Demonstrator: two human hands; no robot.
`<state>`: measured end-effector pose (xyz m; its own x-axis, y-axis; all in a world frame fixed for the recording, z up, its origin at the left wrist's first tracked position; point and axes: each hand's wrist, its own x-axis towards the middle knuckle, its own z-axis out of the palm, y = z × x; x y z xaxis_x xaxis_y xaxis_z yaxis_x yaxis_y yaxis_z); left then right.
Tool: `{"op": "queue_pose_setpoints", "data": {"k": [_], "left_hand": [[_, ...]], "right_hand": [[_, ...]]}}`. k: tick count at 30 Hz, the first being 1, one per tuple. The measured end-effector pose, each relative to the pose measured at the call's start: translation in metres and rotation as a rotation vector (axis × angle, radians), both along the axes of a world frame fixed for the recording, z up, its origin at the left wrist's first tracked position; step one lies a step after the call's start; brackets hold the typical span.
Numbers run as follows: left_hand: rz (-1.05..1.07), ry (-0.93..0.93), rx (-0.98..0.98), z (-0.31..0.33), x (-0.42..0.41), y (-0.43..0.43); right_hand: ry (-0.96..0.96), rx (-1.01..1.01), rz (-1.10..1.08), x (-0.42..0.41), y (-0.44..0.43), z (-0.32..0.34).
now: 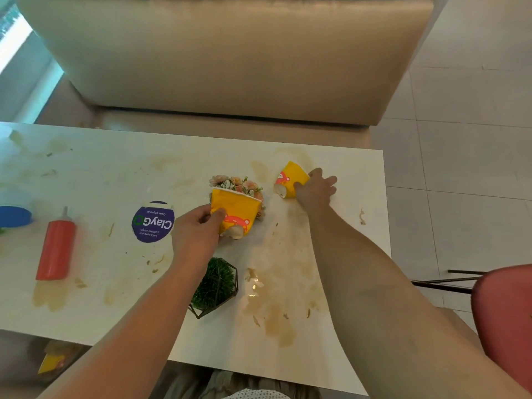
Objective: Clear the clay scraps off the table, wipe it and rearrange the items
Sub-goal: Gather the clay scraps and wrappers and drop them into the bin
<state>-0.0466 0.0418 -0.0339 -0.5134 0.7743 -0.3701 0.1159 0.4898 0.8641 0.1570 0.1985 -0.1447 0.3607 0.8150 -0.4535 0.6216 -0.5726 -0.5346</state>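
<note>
On the white table (86, 306) two yellow paper cups lie tipped over. My left hand (195, 228) grips the nearer yellow cup (239, 210) at its side; its rim points away from me, toward a small bunch of pink flowers (239, 182). My right hand (315, 188) holds the farther yellow cup (290, 175), whose mouth faces left. Brown clay smears and scraps (276, 289) cover the table in front of me, with a wet patch (254, 286) among them.
A green plant in a wire frame (216, 286) stands under my left forearm. A round purple ClayGo lid (153, 221), a red squeeze bottle (56, 249) and a blue lid (14, 216) lie to the left. A beige sofa (230, 59) is behind, a red chair (503, 318) at right.
</note>
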Motion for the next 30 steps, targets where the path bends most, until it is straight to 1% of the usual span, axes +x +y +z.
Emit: {"op": "queue_pose_setpoints", "data": {"k": [3,7,10,14,17,21,26,30], "left_hand": [[0.015,0.019,-0.017,0.001,0.001,0.002],[0.051,0.008,-0.008,0.007,0.0,0.004],[0.067,0.019,0.0,0.013,-0.007,0.003],[0.066,0.094,0.028,0.018,-0.02,-0.008],[0.101,0.137,0.087,0.022,-0.033,-0.021],[0.145,0.211,0.166,0.028,-0.055,-0.043],[0.168,0.294,0.171,0.037,-0.098,-0.073],[0.247,0.408,0.161,0.04,-0.152,-0.096]], "right_hand": [[0.072,0.123,-0.04,0.005,-0.015,0.003],[0.276,0.271,-0.111,0.015,-0.046,0.03],[0.305,0.365,-0.07,0.016,-0.077,0.057],[0.324,0.456,0.032,0.003,-0.11,0.086],[0.352,0.489,0.123,-0.015,-0.125,0.1],[0.39,0.486,0.201,-0.051,-0.14,0.115],[0.433,0.493,0.338,-0.112,-0.148,0.124],[0.405,0.447,0.477,-0.172,-0.149,0.127]]}}
